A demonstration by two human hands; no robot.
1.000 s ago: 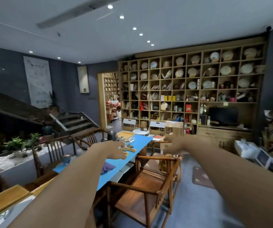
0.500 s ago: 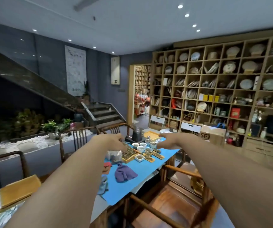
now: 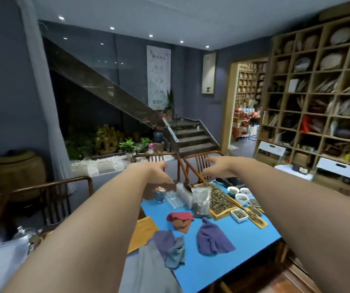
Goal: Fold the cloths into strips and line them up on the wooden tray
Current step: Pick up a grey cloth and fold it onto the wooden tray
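— What's around you, seen from the head camera?

— A dim grey room: a staircase at the back with plants under it, a tall wooden shelf wall on the right, wooden chairs past the far end of the counter, which has a blue top. At its far end sit a tray of loose tea leaves, white cups and a clear bag.

— And the cloths?

— All unfolded, in crumpled heaps. A red cloth lies mid-counter, a purple cloth just to its near right, a grey-blue cloth toward the left edge. The wooden tray lies along that left edge, touching the grey-blue one.

— Your hands?

— My left hand and right hand are stretched out above the far end, fingers loosely spread, holding nothing.
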